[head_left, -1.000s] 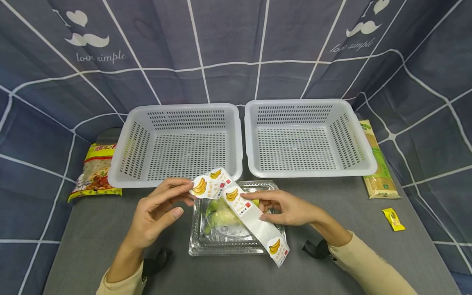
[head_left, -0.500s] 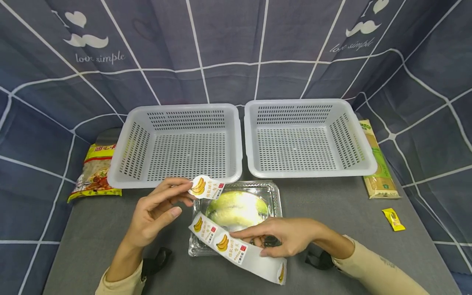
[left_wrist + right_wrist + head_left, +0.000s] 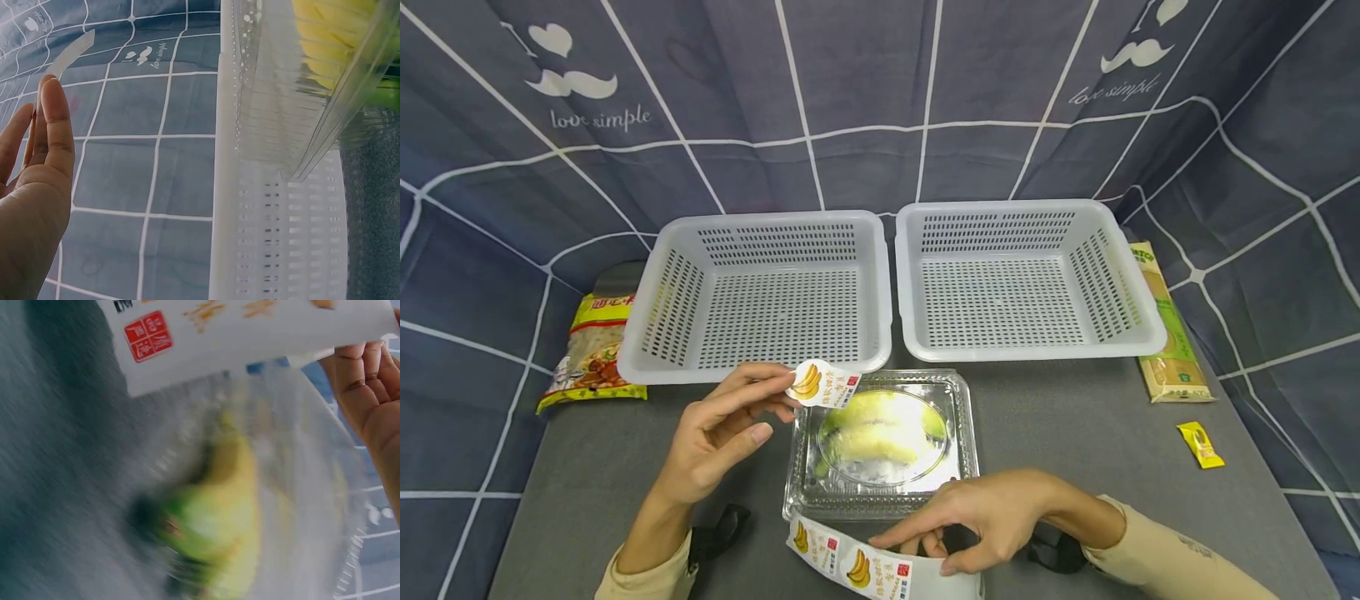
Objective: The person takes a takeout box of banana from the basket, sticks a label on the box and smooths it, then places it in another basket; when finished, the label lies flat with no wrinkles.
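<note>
My left hand point(image 3: 707, 442) hovers over the left edge of the clear plastic box point(image 3: 958, 417). At its fingertips it holds a banana sticker point(image 3: 827, 385) with a rounded end, the thumb standing apart. In the left wrist view that sticker point(image 3: 75, 53) sticks out from two fingers lying together. My right hand point(image 3: 992, 517) pinches a strip of banana stickers point(image 3: 850, 558) at the box's near side. The strip's lower edge runs out of the head view. Through the glossy lid show yellow-green bananas point(image 3: 880, 437), blurred in the right wrist view.
Two white slotted baskets, a left one point(image 3: 658, 371) and a right one point(image 3: 1000, 354), stand behind the box. A food bag point(image 3: 597, 346) lies at the left, a beige-and-green pack point(image 3: 1172, 333) at the right. Near that pack is a small yellow packet point(image 3: 1201, 446).
My right hand has drawn the sticker strip down and toward me, past the box's near edge. One sticker has come apart from the strip and stays at my left fingertips. The left hand barely moved.
</note>
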Motion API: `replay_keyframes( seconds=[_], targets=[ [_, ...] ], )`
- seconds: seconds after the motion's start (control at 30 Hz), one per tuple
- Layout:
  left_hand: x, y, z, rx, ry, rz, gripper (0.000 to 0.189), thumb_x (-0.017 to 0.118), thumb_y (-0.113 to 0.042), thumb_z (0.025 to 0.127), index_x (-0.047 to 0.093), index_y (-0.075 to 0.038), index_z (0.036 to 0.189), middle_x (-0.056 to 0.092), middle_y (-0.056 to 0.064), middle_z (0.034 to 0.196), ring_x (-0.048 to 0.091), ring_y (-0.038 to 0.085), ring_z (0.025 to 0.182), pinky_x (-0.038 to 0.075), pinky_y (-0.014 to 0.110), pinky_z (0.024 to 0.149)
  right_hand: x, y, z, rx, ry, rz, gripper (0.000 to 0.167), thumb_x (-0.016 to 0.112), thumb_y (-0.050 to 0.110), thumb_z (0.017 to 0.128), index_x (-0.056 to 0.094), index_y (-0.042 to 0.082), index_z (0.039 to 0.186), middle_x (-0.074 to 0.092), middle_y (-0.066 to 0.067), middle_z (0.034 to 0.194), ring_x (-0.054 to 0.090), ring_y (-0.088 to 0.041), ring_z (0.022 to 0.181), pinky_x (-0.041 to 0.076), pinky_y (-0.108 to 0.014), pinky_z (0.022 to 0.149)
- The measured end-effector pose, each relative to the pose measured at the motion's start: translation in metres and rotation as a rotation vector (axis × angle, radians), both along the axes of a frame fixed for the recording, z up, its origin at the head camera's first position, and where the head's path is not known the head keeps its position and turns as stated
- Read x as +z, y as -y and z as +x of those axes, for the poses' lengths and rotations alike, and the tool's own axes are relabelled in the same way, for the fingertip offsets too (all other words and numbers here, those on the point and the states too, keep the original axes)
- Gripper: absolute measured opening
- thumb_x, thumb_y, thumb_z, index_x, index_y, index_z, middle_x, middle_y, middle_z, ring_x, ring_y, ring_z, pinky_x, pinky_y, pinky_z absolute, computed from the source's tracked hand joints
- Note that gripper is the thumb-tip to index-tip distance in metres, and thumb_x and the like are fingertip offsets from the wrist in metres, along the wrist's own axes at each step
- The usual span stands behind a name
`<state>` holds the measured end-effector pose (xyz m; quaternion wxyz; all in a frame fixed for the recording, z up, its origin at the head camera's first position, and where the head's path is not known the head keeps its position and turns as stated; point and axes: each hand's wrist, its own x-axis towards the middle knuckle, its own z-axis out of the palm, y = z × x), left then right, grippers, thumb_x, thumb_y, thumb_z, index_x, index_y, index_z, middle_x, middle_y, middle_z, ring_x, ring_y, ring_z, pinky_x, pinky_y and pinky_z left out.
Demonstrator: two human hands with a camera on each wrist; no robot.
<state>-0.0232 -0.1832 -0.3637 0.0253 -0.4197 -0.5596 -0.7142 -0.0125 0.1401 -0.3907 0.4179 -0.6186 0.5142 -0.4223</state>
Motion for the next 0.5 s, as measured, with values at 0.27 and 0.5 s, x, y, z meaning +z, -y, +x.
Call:
replay_keyframes(
  seconds=[0.27, 0.5],
  targets=[
    [-0.003, -0.001, 0.000, -0.005, 0.001, 0.000, 0.041, 0.049, 0.015, 0.093, 0.041, 0.025, 0.132, 0.044, 0.027, 0.140, 0.058, 0.025, 0.114, 0.053, 0.031, 0.093, -0.042, 0.007, 0.027, 0.081, 0.244, 0.046, 0.055, 0.047, -0.003, 0.097, 0.030, -0.008, 0.149, 0.062, -0.025, 0.122, 0.052, 0.000, 0.094, 0.051, -0.015, 0.087],
    [-0.004, -0.001, 0.000, -0.009, 0.006, -0.015, 0.042, 0.048, 0.015, 0.093, 0.041, 0.024, 0.133, 0.044, 0.026, 0.140, 0.059, 0.026, 0.110, 0.053, 0.031, 0.093, -0.046, -0.001, 0.029, -0.040, 0.164, 0.048, 0.053, 0.050, 0.002, 0.097, 0.036, -0.001, 0.148, 0.062, -0.019, 0.129, 0.056, 0.000, 0.095, 0.052, -0.015, 0.085]
  ],
)
